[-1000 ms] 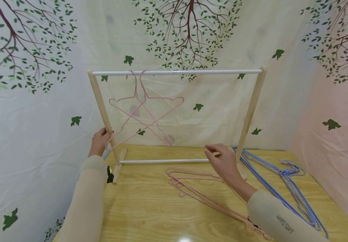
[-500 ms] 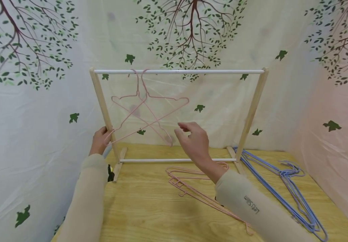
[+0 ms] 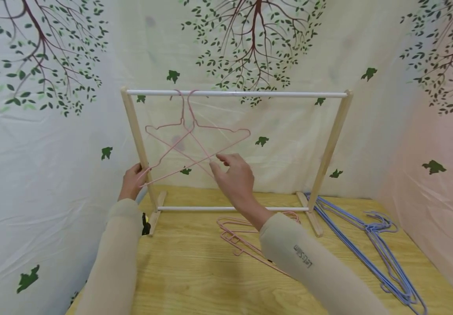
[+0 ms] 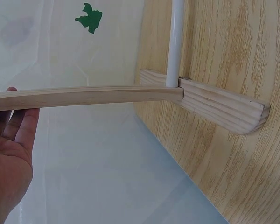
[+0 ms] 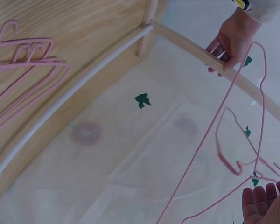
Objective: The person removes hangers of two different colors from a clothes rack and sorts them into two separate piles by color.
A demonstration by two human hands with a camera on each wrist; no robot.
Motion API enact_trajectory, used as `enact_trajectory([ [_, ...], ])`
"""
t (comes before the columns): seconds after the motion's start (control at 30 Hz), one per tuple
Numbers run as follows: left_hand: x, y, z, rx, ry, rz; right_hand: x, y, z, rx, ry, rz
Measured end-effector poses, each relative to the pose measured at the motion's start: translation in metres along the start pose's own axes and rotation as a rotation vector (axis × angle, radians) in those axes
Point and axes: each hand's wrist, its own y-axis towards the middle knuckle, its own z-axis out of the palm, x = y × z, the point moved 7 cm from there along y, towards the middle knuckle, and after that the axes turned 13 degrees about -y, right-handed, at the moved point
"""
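A wooden rack with a white top rail (image 3: 273,94) stands on the table. Two pink wire hangers (image 3: 221,128) hang from the rail's left part, crossing each other. With fingers curled behind it, my left hand (image 3: 133,181) grips the rack's left post (image 3: 136,131); the left wrist view shows this post (image 4: 98,95) above the palm. My right hand (image 3: 236,179) is raised in front of the hangers' right side, its fingers loosely bent and holding nothing. In the right wrist view, the right fingers (image 5: 256,203) are near a hanger's neck; contact cannot be told.
Several pink hangers (image 3: 234,239) lie on the table (image 3: 187,275) under my right forearm. A pile of blue hangers (image 3: 376,225) lies at the right. The rack's lower white rail (image 3: 195,208) runs behind the pink pile. A small black object (image 3: 145,225) is by the left foot.
My right hand has moved left and up from above the table pile to the hanging hangers. The left hand stays on the post.
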Motion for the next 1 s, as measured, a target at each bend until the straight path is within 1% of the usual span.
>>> enact_trajectory([
  [0.07,0.001,0.0,-0.001,0.004,-0.01,-0.01,0.01,0.003,0.004,-0.008,0.013,0.018],
  [0.17,0.002,0.0,-0.002,0.008,-0.018,-0.006,0.027,0.005,0.013,-0.009,0.029,0.056],
  [0.3,0.004,0.0,-0.003,0.018,-0.035,0.002,0.048,0.003,0.031,0.022,0.032,0.115],
  [0.4,0.004,0.001,-0.002,0.035,-0.046,0.007,0.058,0.001,0.047,0.055,0.034,0.164],
  [0.53,0.0,0.0,-0.001,0.048,-0.052,0.008,0.065,0.002,0.066,0.09,0.033,0.223],
  [0.67,-0.004,-0.001,-0.001,0.046,-0.06,0.013,0.069,0.006,0.081,0.097,-0.002,0.252],
  [0.83,-0.003,0.0,-0.001,0.046,-0.062,0.004,0.072,0.012,0.097,0.102,-0.054,0.284],
  [1.0,-0.002,0.0,-0.003,0.035,-0.032,-0.006,0.074,0.018,0.109,0.117,-0.085,0.318],
])
